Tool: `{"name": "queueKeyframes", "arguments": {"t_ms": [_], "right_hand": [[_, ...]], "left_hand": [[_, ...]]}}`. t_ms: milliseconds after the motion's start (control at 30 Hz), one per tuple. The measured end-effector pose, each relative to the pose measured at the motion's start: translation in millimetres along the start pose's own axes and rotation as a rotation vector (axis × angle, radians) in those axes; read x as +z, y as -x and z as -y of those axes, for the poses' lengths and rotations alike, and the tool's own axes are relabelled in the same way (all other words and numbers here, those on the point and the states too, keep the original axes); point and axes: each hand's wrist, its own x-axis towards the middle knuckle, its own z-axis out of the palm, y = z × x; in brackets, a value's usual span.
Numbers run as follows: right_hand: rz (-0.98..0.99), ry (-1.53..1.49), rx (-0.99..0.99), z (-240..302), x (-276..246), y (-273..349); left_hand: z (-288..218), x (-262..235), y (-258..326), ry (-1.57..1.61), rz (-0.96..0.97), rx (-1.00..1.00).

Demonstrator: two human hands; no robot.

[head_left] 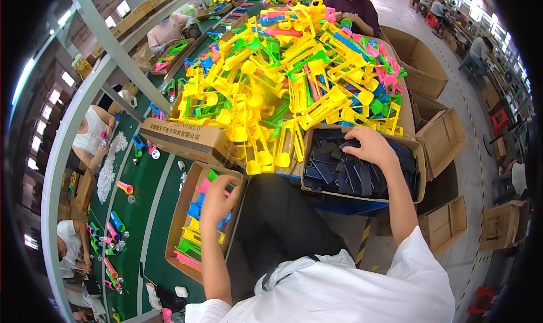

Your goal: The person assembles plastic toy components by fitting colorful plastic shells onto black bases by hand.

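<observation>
My right hand [370, 146] reaches over a cardboard box [420, 159] full of dark, flat rectangular pieces [356, 176]. Its thumb and forefinger are apart, just at the pieces; I see none clearly held. My left hand [216, 201] is above a long open carton [182, 227] on the left, fingers curved and apart, with nothing visible between them. Inside that carton lie plastic parts in rows: pink, blue [195, 210], yellow [192, 235] and green [189, 247]. My left hand hides some of them.
A big heap of mostly yellow plastic frames [257, 97] rises ahead. A closed brown carton [186, 139] lies at its left front. The green conveyor [148, 193] carries coloured parts on the left. Open cartons [441, 142] stand at right. Other people work around.
</observation>
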Motion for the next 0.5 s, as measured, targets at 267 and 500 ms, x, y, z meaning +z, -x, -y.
{"name": "queueKeyframes", "arguments": {"t_ms": [267,500], "right_hand": [[0.137,0.081,0.005,-28,8,-4],[0.096,0.054,-0.087,-37,6,4]], "left_hand": [[-80,65,-96,-0.080,-0.074,0.223],[-73,123,-185,-0.500,-0.013,0.299]]}}
